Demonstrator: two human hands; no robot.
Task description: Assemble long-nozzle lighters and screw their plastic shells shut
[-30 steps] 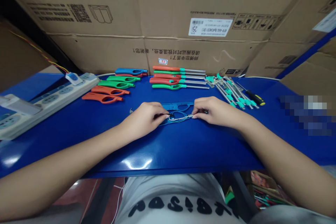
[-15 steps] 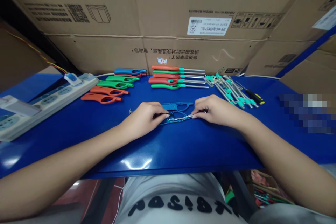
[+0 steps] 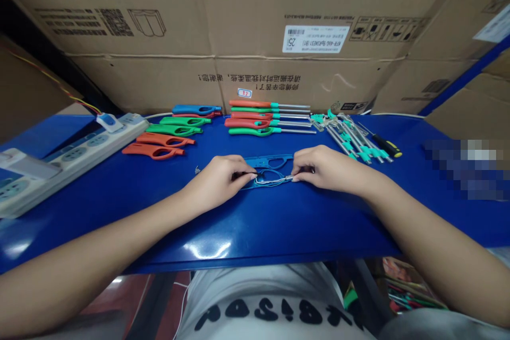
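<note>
On the blue table in front of me lie two blue lighter handle halves. The farther blue half [image 3: 258, 162] lies flat, its finger loop to the right. Over the nearer blue half [image 3: 247, 186], my left hand [image 3: 219, 180] pinches a small black part, mostly hidden by its fingers. From there thin wires [image 3: 273, 180], one pale, run across the finger loop to a small silvery piece [image 3: 288, 177]. My right hand [image 3: 319, 167] has thumb and forefinger closed at that piece, at the right end of the nearer half.
At the back stand assembled lighters [image 3: 255, 123], with orange and green handle shells [image 3: 157, 150] to their left. Metal tubes with teal parts [image 3: 350, 138] and a screwdriver [image 3: 384, 144] lie at right. A power strip [image 3: 74, 154] runs along the left; a cardboard box [image 3: 239, 37] walls the back.
Both hands keep nearly the same pinch and place over the blue handle half. The whole view has shifted very slightly.
</note>
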